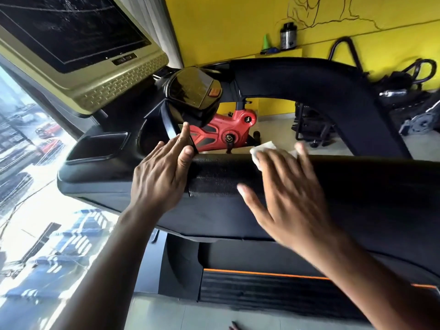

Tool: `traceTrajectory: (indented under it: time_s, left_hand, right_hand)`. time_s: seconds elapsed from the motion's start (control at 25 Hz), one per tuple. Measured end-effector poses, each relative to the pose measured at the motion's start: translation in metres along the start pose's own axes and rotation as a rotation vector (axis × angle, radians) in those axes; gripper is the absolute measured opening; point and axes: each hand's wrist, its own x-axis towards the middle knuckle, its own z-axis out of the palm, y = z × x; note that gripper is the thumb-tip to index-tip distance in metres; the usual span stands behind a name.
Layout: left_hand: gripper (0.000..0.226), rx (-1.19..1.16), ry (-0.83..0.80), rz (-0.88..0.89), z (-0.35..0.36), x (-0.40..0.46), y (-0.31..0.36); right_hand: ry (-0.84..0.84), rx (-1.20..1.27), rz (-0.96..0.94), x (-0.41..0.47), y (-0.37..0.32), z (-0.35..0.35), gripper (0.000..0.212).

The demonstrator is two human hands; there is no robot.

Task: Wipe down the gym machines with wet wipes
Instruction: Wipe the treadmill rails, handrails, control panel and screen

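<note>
Black textured padding covers the treadmill handrail (221,172), on which both hands are laid. The white wet wipe (262,150) is pressed flat against the top edge of the rail under the extended fingers of the right hand (283,186). The left hand (162,172) is rested beside it, fingers straight and holding nothing. An olive-framed screen (71,32) is mounted upper left. A red exercise bike (223,129) is seen beyond the rail, before a yellow wall (238,25). The orange-edged treadmill belt (273,294) lies below, and a bright window (28,163) is seen at left
</note>
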Motion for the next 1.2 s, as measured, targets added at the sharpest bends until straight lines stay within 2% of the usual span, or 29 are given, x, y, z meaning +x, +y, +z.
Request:
traceTrajectory:
  time_s: [0.08, 0.2, 0.32, 0.4, 0.52, 0.64, 0.76, 0.92, 1.0, 1.12, 1.2]
  left_hand:
    - [0.063, 0.001, -0.024, -0.049, -0.002, 0.002, 0.003]
    - [0.062, -0.026, -0.078, -0.042, -0.004, 0.003, 0.002]
    - [0.062, -0.057, -0.118, -0.012, -0.007, 0.003, -0.002]
    - [0.064, -0.090, -0.173, -0.010, -0.009, 0.006, 0.002]
    - [0.064, -0.140, -0.293, 0.022, -0.007, 0.020, 0.022]
    - [0.064, -0.197, -0.418, 0.046, 0.000, 0.040, 0.044]
    - [0.063, -0.245, -0.488, 0.047, 0.003, 0.049, 0.055]
    - [0.058, -0.143, -0.492, 0.041, 0.002, 0.045, 0.063]
    - [0.060, -0.120, -0.506, 0.027, 0.003, 0.046, 0.064]
    - [0.065, -0.101, -0.541, 0.004, 0.003, 0.050, 0.066]
    - [0.064, -0.107, -0.533, -0.008, 0.002, 0.048, 0.065]
  right_hand:
    - [-0.155, 0.005, 0.059, 0.040, -0.018, -0.008, 0.079]
    - [-0.241, -0.057, -0.057, 0.062, -0.055, 0.005, 0.083]
    - [-0.170, -0.024, -0.213, 0.021, -0.050, 0.007, 0.083]
    - [-0.126, 0.032, -0.225, -0.014, -0.025, 0.001, 0.083]
    - [-0.095, -0.003, -0.016, -0.021, 0.013, -0.019, 0.085]
    - [-0.144, 0.003, 0.124, 0.031, 0.012, -0.021, 0.075]
    - [-0.139, 0.012, 0.012, 0.041, -0.001, -0.003, 0.065]
    - [-0.077, 0.070, -0.097, -0.040, 0.030, -0.011, 0.071]
    - [-0.042, 0.048, 0.005, -0.065, 0.053, -0.017, 0.074]
    - [-0.080, -0.070, 0.273, -0.037, 0.075, -0.020, 0.074]
    - [-0.153, -0.040, 0.298, -0.002, 0.061, -0.021, 0.075]
